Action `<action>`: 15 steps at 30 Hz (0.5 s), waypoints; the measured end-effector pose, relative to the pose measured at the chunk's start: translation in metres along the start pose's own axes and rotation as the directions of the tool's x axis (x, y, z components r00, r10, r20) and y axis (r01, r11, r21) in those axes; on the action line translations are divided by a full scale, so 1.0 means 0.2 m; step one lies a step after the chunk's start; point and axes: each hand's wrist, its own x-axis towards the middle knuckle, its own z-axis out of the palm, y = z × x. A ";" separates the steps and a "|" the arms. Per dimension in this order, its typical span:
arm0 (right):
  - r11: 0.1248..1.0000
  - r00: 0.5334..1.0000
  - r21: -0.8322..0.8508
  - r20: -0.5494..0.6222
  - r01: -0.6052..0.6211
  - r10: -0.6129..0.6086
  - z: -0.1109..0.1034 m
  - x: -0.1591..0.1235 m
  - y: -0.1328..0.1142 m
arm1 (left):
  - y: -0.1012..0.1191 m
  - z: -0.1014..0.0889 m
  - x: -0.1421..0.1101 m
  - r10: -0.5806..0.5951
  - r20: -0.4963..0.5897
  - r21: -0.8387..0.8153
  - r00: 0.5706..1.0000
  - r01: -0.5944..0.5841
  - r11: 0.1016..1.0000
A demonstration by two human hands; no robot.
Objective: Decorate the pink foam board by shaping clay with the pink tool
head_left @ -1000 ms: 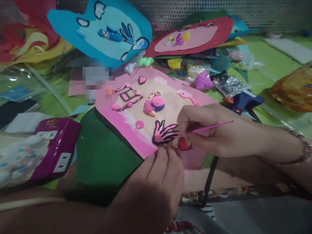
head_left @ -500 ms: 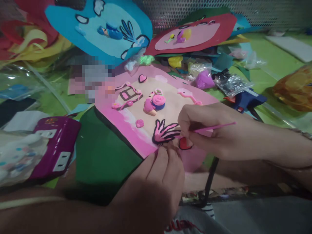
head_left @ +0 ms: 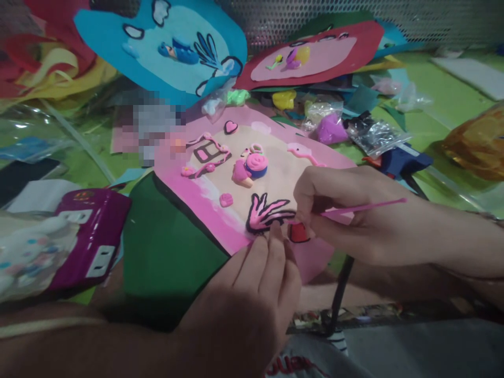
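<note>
A pink paper craft (head_left: 207, 215) decorated with clay shapes lies in front of me. My left hand (head_left: 252, 289) rests on its lower edge, fingers laid on the paper and one fingertip touching the black-outlined pink clay plant (head_left: 262, 212). My right hand (head_left: 338, 210) pinches a thin pink stick tool (head_left: 374, 205), whose tip is hidden by the fingers at the right end of that plant. Just under these fingers is a red clay piece (head_left: 298, 232) with a dark outline. A pink clay swirl (head_left: 256, 161) with a blue side sits mid-paper.
Behind the craft stand a blue cutout (head_left: 106, 31) and a red one (head_left: 366, 47). Bagged purple clay (head_left: 331, 128) and a dark blue tape dispenser (head_left: 405, 159) lie at right. At left are a purple case (head_left: 94, 215) and green paper (head_left: 169, 262).
My right hand has shifted slightly right, and the pink stick tool's free end now reaches farther right. My left hand has moved a little right, with a fingertip higher onto the clay plant.
</note>
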 end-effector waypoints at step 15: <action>1.000 1.000 0.024 -0.009 0.017 -0.017 0.01 0.02 0.00 | -0.01 0.01 0.00 0.006 0.019 -0.004 1.000 -0.006 1.000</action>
